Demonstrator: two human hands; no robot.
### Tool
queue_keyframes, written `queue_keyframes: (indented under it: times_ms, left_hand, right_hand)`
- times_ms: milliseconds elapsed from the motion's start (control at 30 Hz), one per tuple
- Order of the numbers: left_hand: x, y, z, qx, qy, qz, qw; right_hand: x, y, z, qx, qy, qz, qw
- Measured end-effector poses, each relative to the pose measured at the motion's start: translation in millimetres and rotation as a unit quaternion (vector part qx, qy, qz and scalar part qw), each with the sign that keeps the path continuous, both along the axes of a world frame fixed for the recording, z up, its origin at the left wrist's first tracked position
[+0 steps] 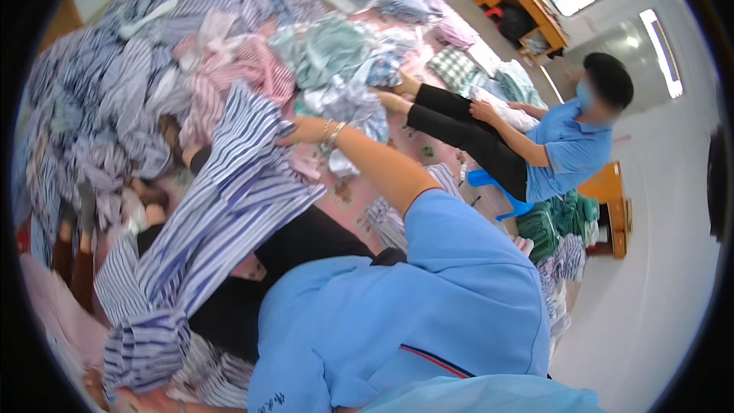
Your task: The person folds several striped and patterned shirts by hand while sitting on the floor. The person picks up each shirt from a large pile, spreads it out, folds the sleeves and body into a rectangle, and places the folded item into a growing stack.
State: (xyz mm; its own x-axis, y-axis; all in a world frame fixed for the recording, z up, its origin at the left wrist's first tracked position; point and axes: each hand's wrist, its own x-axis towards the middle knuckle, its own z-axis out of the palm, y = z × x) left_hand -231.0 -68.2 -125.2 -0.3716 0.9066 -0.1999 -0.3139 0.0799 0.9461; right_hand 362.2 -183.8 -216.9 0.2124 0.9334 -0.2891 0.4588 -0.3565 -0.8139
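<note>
A garment or cloth [229,183] with blue and white stripes hangs stretched across my lap. My right hand [301,129], with bracelets at its wrist, grips the upper end near a short striped sleeve-like part. At the lower left rim, my left hand [137,401] is at the bunched end of the same striped cloth; the picture's edge and the fabric hide part of it. My legs in black trousers [309,235] lie beneath the cloth.
A large heap of striped clothes [132,63] spreads ahead, with a green crumpled cloth [338,46] beside it. On the right a masked co-worker [567,132] sits on a blue stool [499,186], holding white fabric [504,109]. Another person's legs [74,264] show at far left.
</note>
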Motion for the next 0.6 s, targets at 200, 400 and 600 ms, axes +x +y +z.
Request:
queue_keyframes:
  times_ms: [200,400,600]
  left_hand:
    - [61.4,10.6,8.5,0.017,0.025,-0.016,0.999]
    - [46.9,18.6,14.1,0.014,0.031,0.01,0.999]
    - [-1.1,34.9,8.0,0.042,-0.078,-0.035,0.995]
  right_hand:
    - [57.1,10.8,33.1,0.137,0.313,-0.238,0.909]
    - [65.3,26.0,19.5,-0.027,-0.011,-0.214,0.976]
    - [75.3,6.5,30.2,0.147,0.341,-0.284,0.884]
